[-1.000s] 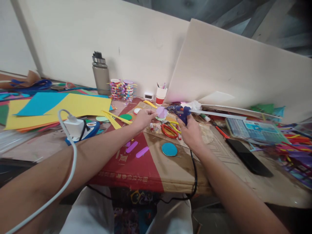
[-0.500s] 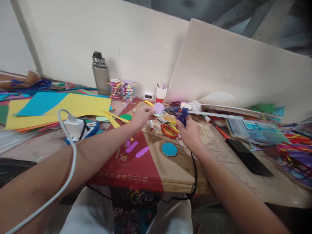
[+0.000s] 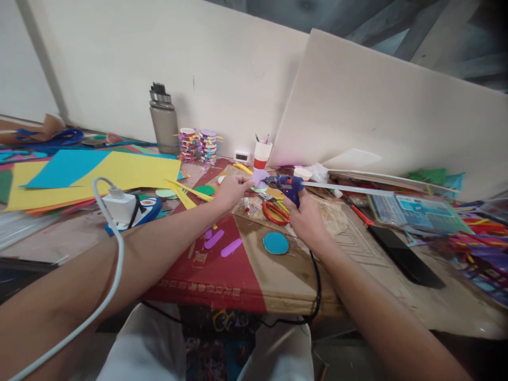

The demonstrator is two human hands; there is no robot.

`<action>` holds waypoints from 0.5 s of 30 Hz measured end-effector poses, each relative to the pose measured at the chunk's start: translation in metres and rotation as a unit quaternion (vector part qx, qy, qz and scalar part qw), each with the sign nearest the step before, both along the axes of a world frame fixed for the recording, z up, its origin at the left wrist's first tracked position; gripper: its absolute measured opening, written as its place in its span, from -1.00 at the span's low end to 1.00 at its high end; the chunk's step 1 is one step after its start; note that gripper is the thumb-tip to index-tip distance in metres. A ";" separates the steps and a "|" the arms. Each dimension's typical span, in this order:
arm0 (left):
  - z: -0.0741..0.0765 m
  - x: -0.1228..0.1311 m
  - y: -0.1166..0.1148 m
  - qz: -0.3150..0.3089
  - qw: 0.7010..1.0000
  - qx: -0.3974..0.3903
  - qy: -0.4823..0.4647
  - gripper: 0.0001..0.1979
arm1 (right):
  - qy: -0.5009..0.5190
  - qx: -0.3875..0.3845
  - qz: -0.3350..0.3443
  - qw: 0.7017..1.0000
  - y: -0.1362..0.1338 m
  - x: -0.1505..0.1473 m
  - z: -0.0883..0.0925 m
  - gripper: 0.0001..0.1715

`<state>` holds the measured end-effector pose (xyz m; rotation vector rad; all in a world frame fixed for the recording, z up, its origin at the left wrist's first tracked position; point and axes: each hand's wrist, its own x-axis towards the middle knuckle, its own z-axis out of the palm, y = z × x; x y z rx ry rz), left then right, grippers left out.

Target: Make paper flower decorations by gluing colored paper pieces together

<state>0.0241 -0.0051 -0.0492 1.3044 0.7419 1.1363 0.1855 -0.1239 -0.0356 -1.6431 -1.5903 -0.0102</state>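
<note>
My left hand (image 3: 232,190) pinches a small lilac paper disc (image 3: 260,177) and holds it just above the cardboard mat. My right hand (image 3: 304,217) is wrapped round the handle of a blue hot glue gun (image 3: 286,185). The gun's nozzle points left and sits right at the disc. A long clear glue stick (image 3: 345,188) pokes out of the gun's back toward the right. Red-handled scissors (image 3: 274,210) lie under and between my two hands. A blue paper disc (image 3: 275,243) and lilac paper strips (image 3: 222,242) lie on the mat nearer to me.
Yellow and blue paper sheets (image 3: 95,172) cover the table's left. A grey bottle (image 3: 163,120), stacked paper rings (image 3: 198,145) and a red cup (image 3: 262,153) stand at the back. A black phone (image 3: 402,256) and coloured strips (image 3: 476,238) lie at right. A white charger (image 3: 119,206) with cable crosses my left arm.
The lilac disc has tipped from facing me to nearly edge-on and dropped a little. The glue gun has slid left, so its nozzle now meets the disc.
</note>
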 end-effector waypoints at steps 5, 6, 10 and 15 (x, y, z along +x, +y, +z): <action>0.001 0.002 -0.006 -0.015 1.000 0.008 0.026 -0.88 | 0.016 0.024 -0.012 1.000 0.000 0.000 0.002 -0.62; 0.001 0.002 -0.007 -0.016 0.999 0.007 0.028 -0.89 | 0.016 0.023 -0.013 1.000 0.000 0.000 0.002 -0.62; 0.003 0.001 -0.007 -0.017 1.000 0.008 0.021 -0.88 | -0.007 0.010 0.005 1.000 0.001 -0.004 0.001 -0.61; 0.000 0.001 -0.003 -0.009 1.000 -0.011 -0.002 -0.88 | 0.006 0.009 -0.013 1.000 0.000 -0.001 0.001 -0.60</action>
